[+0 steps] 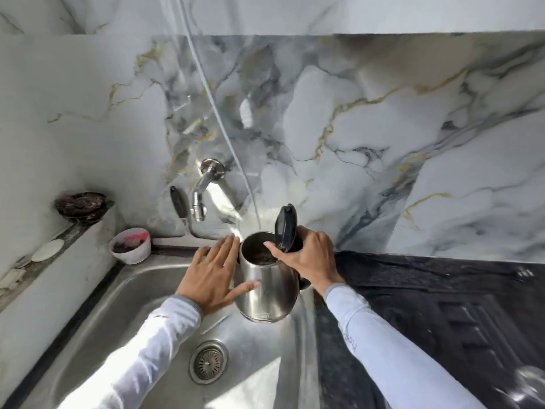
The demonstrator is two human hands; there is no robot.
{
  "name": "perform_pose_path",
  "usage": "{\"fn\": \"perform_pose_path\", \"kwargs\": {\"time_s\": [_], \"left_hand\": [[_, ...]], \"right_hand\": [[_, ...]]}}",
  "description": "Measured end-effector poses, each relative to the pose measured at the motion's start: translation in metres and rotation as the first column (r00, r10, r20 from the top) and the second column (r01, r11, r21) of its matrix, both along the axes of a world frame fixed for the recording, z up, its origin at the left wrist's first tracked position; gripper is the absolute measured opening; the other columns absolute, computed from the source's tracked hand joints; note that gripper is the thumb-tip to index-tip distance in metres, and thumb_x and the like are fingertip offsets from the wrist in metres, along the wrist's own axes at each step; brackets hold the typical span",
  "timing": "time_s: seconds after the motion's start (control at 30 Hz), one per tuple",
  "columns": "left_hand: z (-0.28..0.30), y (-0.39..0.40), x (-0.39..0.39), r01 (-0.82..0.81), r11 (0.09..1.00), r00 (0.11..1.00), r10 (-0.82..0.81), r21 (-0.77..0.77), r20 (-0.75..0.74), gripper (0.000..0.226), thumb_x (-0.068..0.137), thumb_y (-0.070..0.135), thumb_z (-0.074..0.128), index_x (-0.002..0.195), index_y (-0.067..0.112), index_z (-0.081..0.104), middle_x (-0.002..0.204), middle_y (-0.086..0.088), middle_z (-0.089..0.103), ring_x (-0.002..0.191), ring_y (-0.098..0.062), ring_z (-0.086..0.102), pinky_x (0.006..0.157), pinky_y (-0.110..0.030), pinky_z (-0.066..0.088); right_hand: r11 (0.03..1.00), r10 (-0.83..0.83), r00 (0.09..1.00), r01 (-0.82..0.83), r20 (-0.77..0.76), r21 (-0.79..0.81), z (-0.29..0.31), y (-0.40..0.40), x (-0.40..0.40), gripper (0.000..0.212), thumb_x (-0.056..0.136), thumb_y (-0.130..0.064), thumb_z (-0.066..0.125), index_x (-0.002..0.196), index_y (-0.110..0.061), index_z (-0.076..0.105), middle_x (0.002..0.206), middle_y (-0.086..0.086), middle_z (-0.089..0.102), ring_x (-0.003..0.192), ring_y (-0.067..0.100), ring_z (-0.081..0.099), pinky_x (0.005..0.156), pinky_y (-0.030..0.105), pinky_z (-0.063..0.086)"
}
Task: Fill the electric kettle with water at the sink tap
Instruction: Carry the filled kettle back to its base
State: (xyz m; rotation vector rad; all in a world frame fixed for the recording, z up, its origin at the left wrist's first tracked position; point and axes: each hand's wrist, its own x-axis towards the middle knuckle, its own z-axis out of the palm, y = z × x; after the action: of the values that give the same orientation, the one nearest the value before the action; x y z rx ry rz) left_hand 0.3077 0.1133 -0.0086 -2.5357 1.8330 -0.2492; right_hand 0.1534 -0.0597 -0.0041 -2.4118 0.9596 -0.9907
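Kettle: shiny stainless-steel electric kettle [269, 287] with a black hinged lid [285, 227] standing open, held above the right part of the stainless-steel sink basin [124, 308], tilted a little, mouth up. Right hand [306, 258] is wrapped around the handle side at the top rim, fingers closed on it, thumb near the lid hinge. Left hand [213, 276] is spread flat, fingers apart, palm against the kettle's left wall, thumb touching the body; a brace, not a clasp. Chrome wall-mounted tap [202, 196] sits up and left of the kettle mouth, spout not over the opening; no water stream visible. Round metal drain strainer [208, 361] below the kettle. Small white bowl [130, 245] at the sink's back-left corner. Dark countertop [442, 305] right of sink.
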Motion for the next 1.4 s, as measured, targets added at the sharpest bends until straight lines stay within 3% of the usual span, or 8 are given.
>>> {"fn": "perform_pose_path", "kwargs": {"time_s": [0.13, 0.27, 0.6, 0.73, 0.9, 1.07, 1.27, 1.4], "left_hand": [[0.012, -0.034, -0.061, 0.069, 0.998, 0.998, -0.069, -0.013, -0.004, 0.113, 0.078, 0.085, 0.007, 0.155, 0.003, 0.016, 0.165, -0.015, 0.02, 0.152, -0.028, 0.021, 0.12, -0.049, 0.028], [0.016, -0.072, -0.127, 0.119, 0.992, 0.993, -0.119, -0.041, -0.004, 0.113, 0.079, 0.084, 0.011, 0.153, 0.0, 0.024, 0.161, -0.018, 0.031, 0.148, -0.031, 0.031, 0.116, -0.051, 0.034], [-0.016, -0.139, -0.251, 0.142, 0.99, 0.989, -0.142, -0.003, -0.032, 0.112, 0.08, 0.085, 0.013, 0.154, 0.0, 0.021, 0.163, -0.018, 0.027, 0.149, -0.03, 0.03, 0.116, -0.053, 0.034], [-0.03, -0.146, -0.278, 0.119, 0.993, 0.992, -0.119, -0.023, -0.037, 0.107, 0.084, 0.082, 0.02, 0.151, -0.001, 0.029, 0.159, -0.019, 0.034, 0.145, -0.03, 0.038, 0.113, -0.052, 0.041], [-0.026, -0.155, -0.286, 0.086, 0.996, 0.995, -0.086, 0.003, -0.046, 0.109, 0.083, 0.082, 0.018, 0.154, 0.0, 0.02, 0.164, -0.018, 0.024, 0.149, -0.029, 0.029, 0.117, -0.052, 0.035], [-0.027, -0.16, -0.287, 0.071, 0.997, 0.997, -0.07, 0.036, -0.02, 0.111, 0.081, 0.083, 0.014, 0.155, 0.001, 0.014, 0.166, -0.016, 0.019, 0.151, -0.027, 0.025, 0.117, -0.05, 0.033], [-0.038, -0.157, -0.287, 0.077, 0.997, 0.997, -0.077, -0.014, -0.002, 0.109, 0.082, 0.084, 0.016, 0.155, 0.003, 0.019, 0.164, -0.015, 0.025, 0.147, -0.028, 0.033, 0.112, -0.044, 0.04], [-0.039, -0.157, -0.286, 0.081, 0.997, 0.997, -0.081, -0.004, -0.015, 0.109, 0.082, 0.084, 0.016, 0.156, 0.004, 0.013, 0.166, -0.015, 0.019, 0.15, -0.027, 0.027, 0.115, -0.044, 0.035]], "right_hand": [[0.997, -0.075, 0.997, 0.075, 0.001, -0.035, 0.01, -0.028, -0.069, 0.079, 0.062, -0.091, 0.055, 0.072, -0.014, 0.071, 0.068, 0.001, 0.077, 0.073, 0.028, 0.075, 0.071, 0.04, 0.059], [0.991, -0.128, 0.992, 0.128, 0.007, -0.041, 0.011, -0.058, -0.139, 0.075, 0.062, -0.089, 0.058, 0.073, -0.016, 0.07, 0.07, 0.001, 0.078, 0.077, 0.028, 0.075, 0.071, 0.04, 0.059], [0.984, -0.163, 0.986, 0.165, 0.035, -0.07, -0.02, -0.117, -0.27, 0.069, 0.062, -0.083, 0.064, 0.066, -0.014, 0.069, 0.065, 0.003, 0.077, 0.071, 0.031, 0.075, 0.064, 0.033, 0.055], [0.992, -0.113, 0.992, 0.116, 0.062, -0.044, -0.037, -0.13, -0.291, 0.059, 0.063, -0.078, 0.068, 0.068, -0.019, 0.071, 0.067, 0.003, 0.078, 0.072, 0.029, 0.077, 0.064, 0.024, 0.048], [0.995, -0.089, 0.994, 0.092, 0.062, -0.045, -0.036, -0.144, -0.293, 0.067, 0.064, -0.081, 0.063, 0.071, -0.015, 0.072, 0.067, 0.006, 0.078, 0.072, 0.034, 0.077, 0.064, 0.036, 0.058], [0.993, -0.085, 0.996, 0.085, 0.007, -0.086, -0.04, -0.152, -0.295, 0.073, 0.065, -0.087, 0.058, 0.073, -0.015, 0.072, 0.067, 0.006, 0.078, 0.072, 0.034, 0.076, 0.064, 0.037, 0.058], [0.993, -0.048, 0.998, 0.043, -0.041, -0.109, -0.048, -0.15, -0.3, 0.066, 0.067, -0.086, 0.059, 0.072, -0.02, 0.07, 0.065, 0.006, 0.076, 0.071, 0.039, 0.074, 0.065, 0.039, 0.058], [0.997, 0.019, 0.992, -0.028, -0.122, -0.075, -0.043, -0.149, -0.305, 0.073, 0.068, -0.088, 0.055, 0.093, -0.021, 0.07, 0.081, 0.006, 0.079, 0.083, 0.037, 0.075, 0.072, 0.041, 0.057]]}}
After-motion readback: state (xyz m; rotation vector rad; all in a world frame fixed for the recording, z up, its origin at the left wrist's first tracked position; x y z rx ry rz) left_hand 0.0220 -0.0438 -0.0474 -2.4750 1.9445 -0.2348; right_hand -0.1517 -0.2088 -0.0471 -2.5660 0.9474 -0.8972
